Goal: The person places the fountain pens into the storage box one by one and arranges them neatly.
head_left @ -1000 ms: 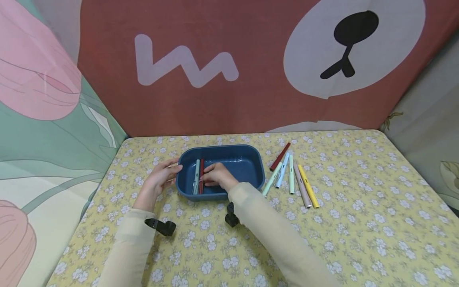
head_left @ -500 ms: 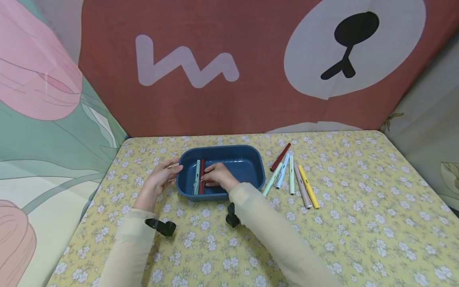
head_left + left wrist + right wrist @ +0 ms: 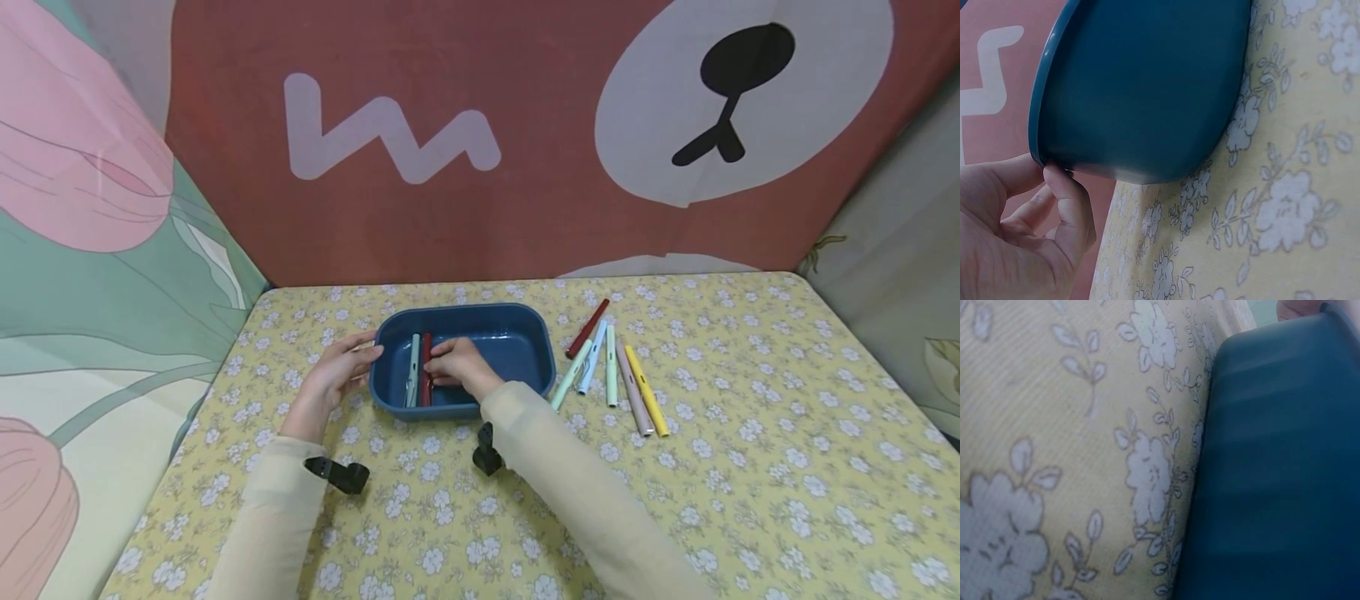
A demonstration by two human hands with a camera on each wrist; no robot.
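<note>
A dark blue tray with raised walls stands on the table. My left hand pinches its left rim between thumb and fingers, as the left wrist view shows. Inside the tray, towards the left, a pale green pen and a red pen lie side by side, pointing front to back with a narrow gap between them. My right hand reaches in over the front wall, its fingertips pinching the red pen from the right. The right wrist view shows only the tray's outer wall and the cloth; the right hand is hidden there.
Right of the tray lie a dark red pen, a light blue pen, two light green pens, a pale mauve pen and a yellow pen. A flowered yellow cloth covers the table; a printed red backdrop rises behind.
The red pen has shifted slightly to the right with my right fingers, widening the gap to the pale green pen. My left hand stays at the tray's rim.
</note>
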